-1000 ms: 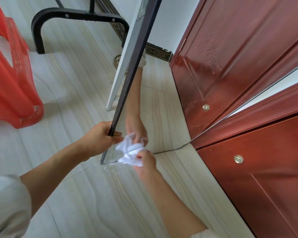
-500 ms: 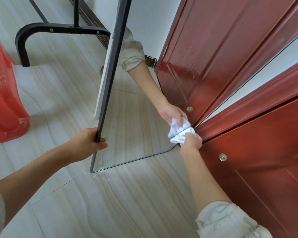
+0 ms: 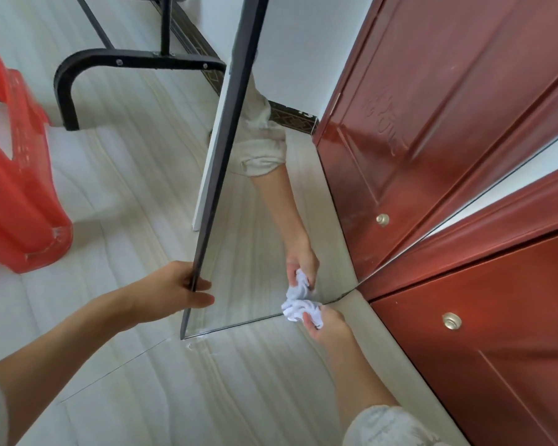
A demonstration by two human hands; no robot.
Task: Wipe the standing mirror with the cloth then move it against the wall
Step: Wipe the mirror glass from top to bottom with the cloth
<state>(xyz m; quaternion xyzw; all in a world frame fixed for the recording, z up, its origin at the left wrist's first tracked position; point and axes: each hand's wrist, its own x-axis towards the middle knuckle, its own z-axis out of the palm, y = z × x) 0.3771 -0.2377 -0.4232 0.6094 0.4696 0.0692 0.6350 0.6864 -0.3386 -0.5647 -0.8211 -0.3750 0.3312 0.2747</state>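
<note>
Mirror (image 3: 255, 252) stands steadied by the left hand (image 3: 174, 291) gripping its frame, so the right hand (image 3: 329, 325) can press the bunched cloth (image 3: 300, 309) against its bottom edge.

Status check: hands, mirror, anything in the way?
Left hand grips mirror frame edge. Right hand holds cloth at bottom edge. Red door close alongside.

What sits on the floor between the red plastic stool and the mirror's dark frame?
Only bare floor tiles between stool and mirror in the head view; a black stand foot lies farther back.
</note>
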